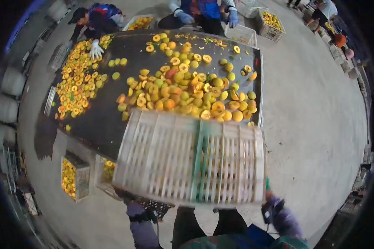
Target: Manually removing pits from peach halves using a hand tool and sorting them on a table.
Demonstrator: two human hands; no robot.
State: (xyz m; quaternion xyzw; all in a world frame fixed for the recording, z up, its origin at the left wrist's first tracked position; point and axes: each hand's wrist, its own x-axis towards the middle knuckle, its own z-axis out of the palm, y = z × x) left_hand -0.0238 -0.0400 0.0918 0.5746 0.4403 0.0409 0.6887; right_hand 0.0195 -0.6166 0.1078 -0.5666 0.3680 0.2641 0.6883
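A pale, slatted plastic crate [162, 157] with a green stripe is tipped up over the near edge of the dark sorting table [99, 128], its underside towards me. Beyond its upper edge lies a heap of yellow-orange stone fruit [174, 89], many pieces halved and some whole. My right hand [269, 194] grips the crate's lower right corner, its fingers mostly hidden. At the lower left corner my left forearm [142, 228] in a purple sleeve reaches up to the crate; that hand holds it from behind and is largely hidden.
A person's white-gloved hand [96, 50] rests among halved fruit at the table's far left. Another person's blue gloves [232, 17] show past the far edge. Fruit-filled crates stand on the floor, one at near left [83, 182] and one at far right [271, 25].
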